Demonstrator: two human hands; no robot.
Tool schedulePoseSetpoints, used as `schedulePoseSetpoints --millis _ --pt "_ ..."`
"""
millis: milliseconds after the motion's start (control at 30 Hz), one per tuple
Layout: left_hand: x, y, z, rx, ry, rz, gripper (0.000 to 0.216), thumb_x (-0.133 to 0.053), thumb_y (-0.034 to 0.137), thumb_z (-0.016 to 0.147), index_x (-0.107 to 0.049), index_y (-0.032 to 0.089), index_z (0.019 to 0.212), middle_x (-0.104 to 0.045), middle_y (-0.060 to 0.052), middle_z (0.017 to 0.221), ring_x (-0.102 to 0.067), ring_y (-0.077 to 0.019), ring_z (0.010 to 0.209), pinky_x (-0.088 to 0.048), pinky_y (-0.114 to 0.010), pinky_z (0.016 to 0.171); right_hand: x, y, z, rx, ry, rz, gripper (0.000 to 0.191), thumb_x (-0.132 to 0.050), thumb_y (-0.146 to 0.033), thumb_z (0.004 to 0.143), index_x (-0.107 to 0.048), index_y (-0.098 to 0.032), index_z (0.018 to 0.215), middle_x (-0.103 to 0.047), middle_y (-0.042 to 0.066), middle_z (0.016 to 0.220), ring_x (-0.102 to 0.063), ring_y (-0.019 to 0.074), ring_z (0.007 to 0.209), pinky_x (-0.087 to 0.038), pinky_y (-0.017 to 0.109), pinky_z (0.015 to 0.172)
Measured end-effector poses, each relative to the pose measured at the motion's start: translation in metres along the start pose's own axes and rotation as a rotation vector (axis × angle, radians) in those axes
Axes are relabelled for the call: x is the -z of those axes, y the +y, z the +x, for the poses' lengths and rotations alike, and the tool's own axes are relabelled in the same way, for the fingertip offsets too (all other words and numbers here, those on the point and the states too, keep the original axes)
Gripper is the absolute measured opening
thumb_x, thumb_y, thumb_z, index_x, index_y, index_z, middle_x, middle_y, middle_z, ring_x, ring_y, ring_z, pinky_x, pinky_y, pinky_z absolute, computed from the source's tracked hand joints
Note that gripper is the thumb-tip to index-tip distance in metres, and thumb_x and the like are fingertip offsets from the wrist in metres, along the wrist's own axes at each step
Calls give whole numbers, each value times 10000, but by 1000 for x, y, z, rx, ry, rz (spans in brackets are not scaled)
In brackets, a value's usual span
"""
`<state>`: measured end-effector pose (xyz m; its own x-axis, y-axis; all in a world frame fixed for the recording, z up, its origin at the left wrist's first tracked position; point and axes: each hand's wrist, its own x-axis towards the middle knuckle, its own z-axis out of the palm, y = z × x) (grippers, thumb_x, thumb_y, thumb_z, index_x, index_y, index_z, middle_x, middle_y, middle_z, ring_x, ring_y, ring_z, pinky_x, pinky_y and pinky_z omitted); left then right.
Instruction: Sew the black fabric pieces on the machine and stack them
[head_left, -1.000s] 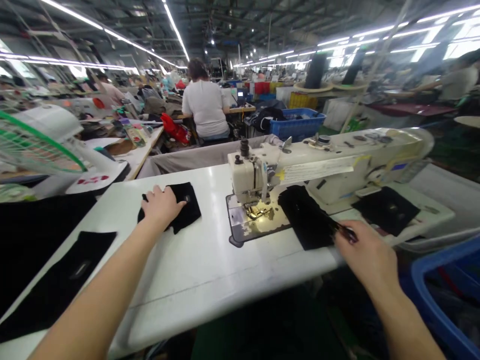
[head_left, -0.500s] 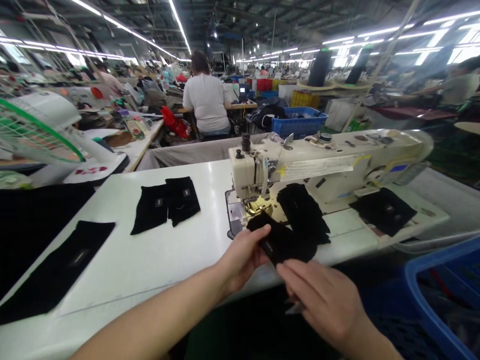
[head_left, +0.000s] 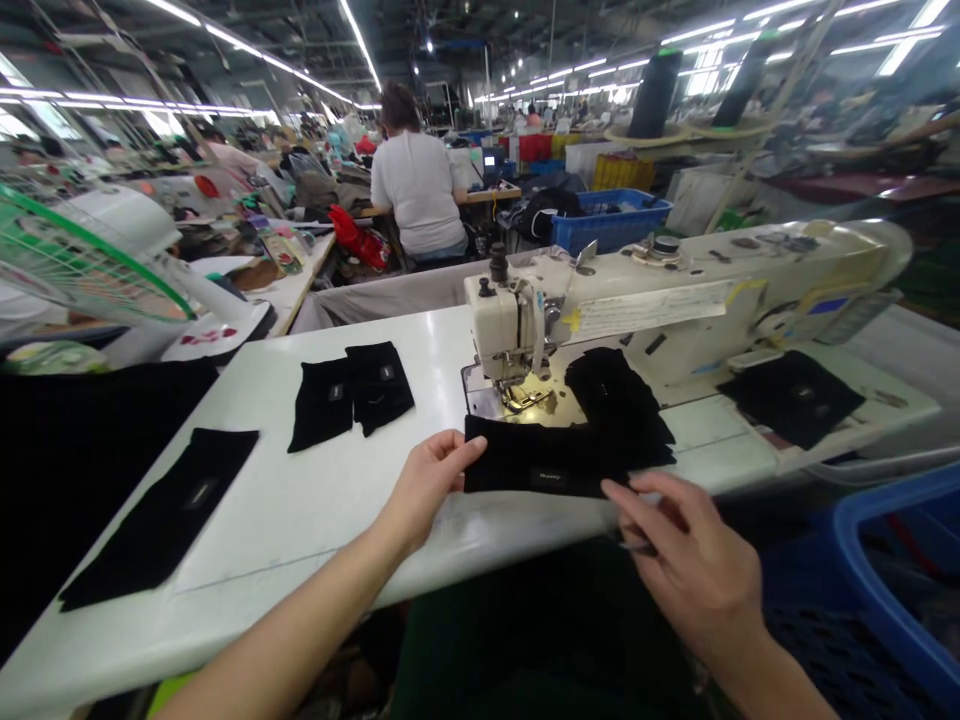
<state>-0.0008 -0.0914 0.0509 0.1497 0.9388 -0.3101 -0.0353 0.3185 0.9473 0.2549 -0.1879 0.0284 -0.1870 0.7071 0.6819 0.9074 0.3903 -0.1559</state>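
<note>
A black fabric strip (head_left: 540,466) with a small label lies stretched across the white table's (head_left: 337,500) front edge, just before the sewing machine's needle plate (head_left: 525,398). My left hand (head_left: 431,482) pinches the strip's left end. My right hand (head_left: 686,560) grips its right end with thumb and fingers; a small dark item shows under the fingers, too unclear to name. A heap of black pieces (head_left: 619,405) lies right behind the strip, beside the needle.
The cream sewing machine (head_left: 675,295) spans the table's right half. Black pieces lie at the table's middle (head_left: 352,392), left (head_left: 165,510) and right (head_left: 795,400). A green-rimmed fan (head_left: 82,270) stands left, a blue bin (head_left: 900,580) lower right. A person in white (head_left: 420,190) sits ahead.
My left hand left the pieces at mid-table and came to the machine. Both hands took a black piece from the heap and have now spread it out flat along the table's front edge.
</note>
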Motion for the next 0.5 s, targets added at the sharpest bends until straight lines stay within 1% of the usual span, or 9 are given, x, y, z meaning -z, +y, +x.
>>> schedulePoseSetpoints --millis 67,133,167,200,267,333,367,433,500 --pt "8 6 -11 91 -245 143 387 -832 495 692 -636 162 703 -612 21 654 -561 -109 578 -476 -215 570 1 4 5 -122 80 -37 306 -557 -116 926 -734 -232 1147 -721 25 824 -635 118 585 -501 246 609" --pt "14 10 -19 260 -613 295 398 -777 537 748 -696 151 802 -693 -45 759 -648 -169 659 -498 -261 610 3 5 13 -237 109 70 258 -557 -143 931 -731 -224 1104 -690 -10 716 -592 106 520 -477 235 569" --pt "16 12 -22 300 -723 379 416 -738 559 784 -708 148 842 -713 -72 801 -671 -196 694 -503 -280 625 5 3 17 -299 103 162 231 -544 -163 937 -726 -220 1067 -687 -13 709 -583 106 512 -467 230 545" --pt "16 13 -22 274 -732 462 429 -706 573 813 -713 150 880 -724 -92 843 -685 -217 738 -508 -295 647 6 -1 21 -357 85 265 211 -527 -187 944 -717 -219 1032 -686 -11 718 -579 108 514 -457 226 521" --pt "13 14 -21 42 -532 558 444 -713 559 817 -708 175 1038 -727 -120 1025 -685 -256 924 -525 -331 769 8 -11 28 -420 4 485 197 -502 -229 955 -695 -224 996 -670 -12 723 -565 110 516 -440 219 487" --pt "5 16 -18 -203 -363 503 575 -797 492 754 -647 224 1241 -664 -123 1260 -608 -289 1169 -492 -376 956 6 -23 32 -418 -95 664 155 -537 -264 945 -682 -230 986 -650 -21 727 -536 100 501 -426 211 466" --pt "-1 18 -17 -256 -362 445 631 -823 459 731 -625 238 1289 -633 -116 1326 -569 -294 1235 -464 -388 1015 4 -29 33 -411 -135 719 129 -568 -274 932 -679 -232 984 -646 -24 737 -520 93 496 -422 207 463" --pt "-12 21 -17 -238 -425 349 561 -817 431 736 -668 225 1235 -673 -103 1263 -605 -285 1179 -470 -383 1007 -4 -38 31 -415 -168 762 119 -616 -266 906 -669 -235 1007 -651 -24 764 -515 88 511 -430 201 482" --pt "-20 23 -17 -186 -402 330 355 -780 426 769 -747 187 1029 -738 -82 1036 -664 -250 988 -504 -346 904 -13 -44 28 -473 -159 782 240 -625 -256 891 -635 -231 1130 -677 -15 817 -522 90 528 -453 208 514"
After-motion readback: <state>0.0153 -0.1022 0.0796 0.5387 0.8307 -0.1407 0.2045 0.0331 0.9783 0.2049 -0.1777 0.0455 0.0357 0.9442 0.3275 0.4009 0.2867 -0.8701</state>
